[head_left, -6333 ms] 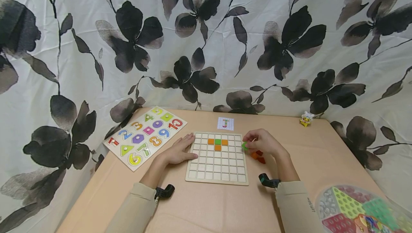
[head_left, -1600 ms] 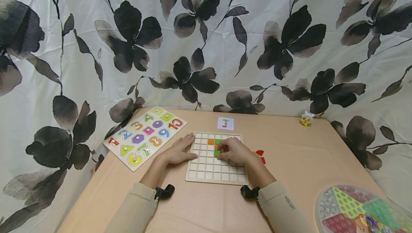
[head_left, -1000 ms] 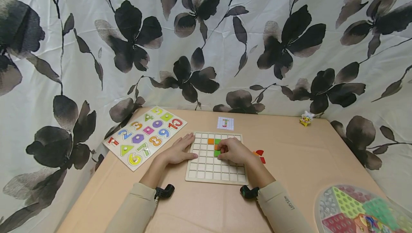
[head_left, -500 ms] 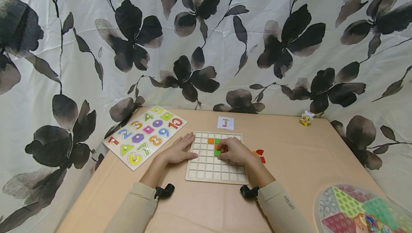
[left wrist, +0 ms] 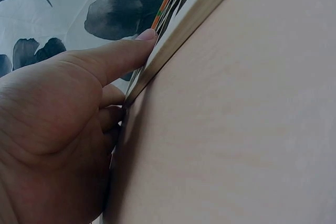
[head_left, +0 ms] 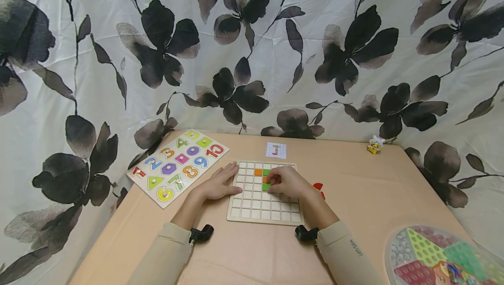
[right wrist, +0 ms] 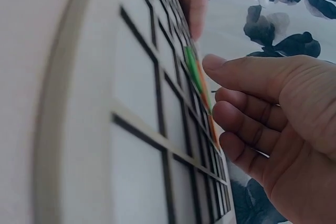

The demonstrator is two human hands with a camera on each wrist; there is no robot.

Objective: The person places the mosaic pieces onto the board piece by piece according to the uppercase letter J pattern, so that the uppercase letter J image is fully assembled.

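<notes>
My left hand (head_left: 216, 184) lies along the left side of a pale wooden grid board (head_left: 252, 213), its thumb touching the edge in the left wrist view. Over the upper part of the board, my right hand (head_left: 290, 183) has loosely bent fingers beside a green square tile (head_left: 265, 187). Nothing shows between thumb and fingers in the right wrist view, where the thumb (right wrist: 236, 74) appears just off the tiles. An orange tile (head_left: 257, 172), another green tile (head_left: 266, 172) and a second orange tile (head_left: 265, 180) also sit in the grid. My right hand covers cells to their right.
Red pieces (head_left: 318, 186) lie right of the board, partly behind my right wrist. A small pattern card (head_left: 276, 150) is behind the board. At left lies a number and shape board (head_left: 179, 167). A toy figure (head_left: 375, 145) and a clear container (head_left: 437, 256) are on the right.
The green tile that my right hand pinched at the board's right edge now sits below the orange tile. Just now the right hand has shifted slightly away from it. My left hand stays put.
</notes>
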